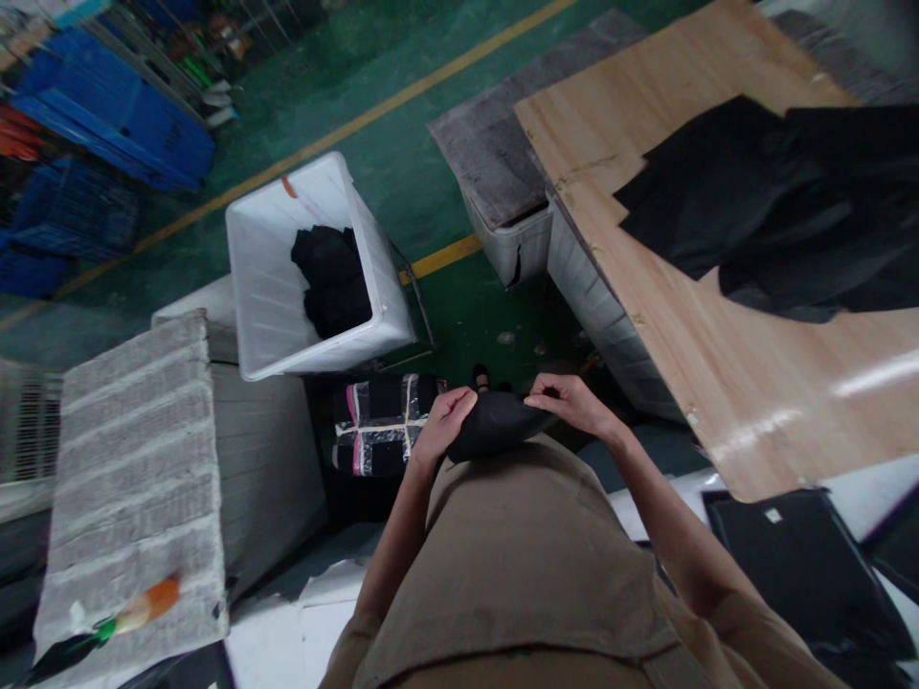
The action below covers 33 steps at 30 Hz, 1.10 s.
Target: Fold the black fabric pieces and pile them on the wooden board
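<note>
A piece of black fabric is stretched between my two hands, close in front of my waist. My left hand pinches its left edge, and my right hand pinches the right edge. The lower part of the cloth rests against my brown apron. What kind of garment or piece it is, I cannot make out. Just beyond my left hand lies a dark bundle wrapped in clear tape and tied with string.
A white bin holding black cloth stands ahead to the left. On the right, black fabric pieces lie across a wooden tabletop. A cloth-covered box is at the left, with an orange-and-green object on top.
</note>
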Each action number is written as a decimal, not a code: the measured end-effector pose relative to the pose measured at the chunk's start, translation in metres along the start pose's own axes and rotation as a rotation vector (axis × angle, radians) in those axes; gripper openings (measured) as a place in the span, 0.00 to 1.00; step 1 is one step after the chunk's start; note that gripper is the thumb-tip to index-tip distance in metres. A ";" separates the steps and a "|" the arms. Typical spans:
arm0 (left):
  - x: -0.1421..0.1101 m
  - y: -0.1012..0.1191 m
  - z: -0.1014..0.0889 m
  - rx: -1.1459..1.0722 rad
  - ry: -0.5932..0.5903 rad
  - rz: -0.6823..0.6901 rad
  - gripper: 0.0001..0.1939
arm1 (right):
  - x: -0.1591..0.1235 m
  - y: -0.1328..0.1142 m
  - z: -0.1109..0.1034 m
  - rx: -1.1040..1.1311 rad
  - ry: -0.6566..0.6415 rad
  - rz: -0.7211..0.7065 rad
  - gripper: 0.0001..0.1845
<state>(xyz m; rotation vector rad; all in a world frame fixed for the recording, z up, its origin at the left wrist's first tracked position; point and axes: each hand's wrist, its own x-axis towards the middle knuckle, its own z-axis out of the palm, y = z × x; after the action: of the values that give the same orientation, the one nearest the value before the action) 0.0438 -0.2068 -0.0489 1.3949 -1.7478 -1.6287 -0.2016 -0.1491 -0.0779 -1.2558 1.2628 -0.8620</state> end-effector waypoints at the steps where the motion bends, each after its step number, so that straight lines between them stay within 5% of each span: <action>1: 0.000 -0.002 -0.002 -0.019 0.015 -0.017 0.21 | -0.001 0.001 -0.002 0.006 -0.009 0.001 0.17; 5: 0.003 -0.011 -0.006 -0.104 0.085 -0.044 0.20 | -0.003 0.006 -0.010 0.056 0.008 0.022 0.15; 11: 0.005 -0.020 -0.009 -0.250 0.241 -0.106 0.20 | -0.008 0.015 -0.017 0.282 0.225 0.067 0.16; 18: 0.008 -0.015 -0.003 -0.373 0.350 -0.110 0.22 | -0.002 0.021 0.012 0.563 0.482 0.242 0.24; 24: 0.013 -0.012 0.005 -0.370 0.336 -0.094 0.23 | 0.010 0.037 0.019 0.686 0.527 0.371 0.28; 33: 0.007 -0.010 0.000 -0.253 0.143 -0.096 0.20 | 0.016 0.071 0.021 0.596 0.635 0.342 0.29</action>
<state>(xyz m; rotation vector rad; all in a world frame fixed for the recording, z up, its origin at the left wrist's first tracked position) 0.0449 -0.2114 -0.0603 1.4520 -1.3618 -1.6854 -0.1899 -0.1479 -0.1525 -0.2770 1.4909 -1.3070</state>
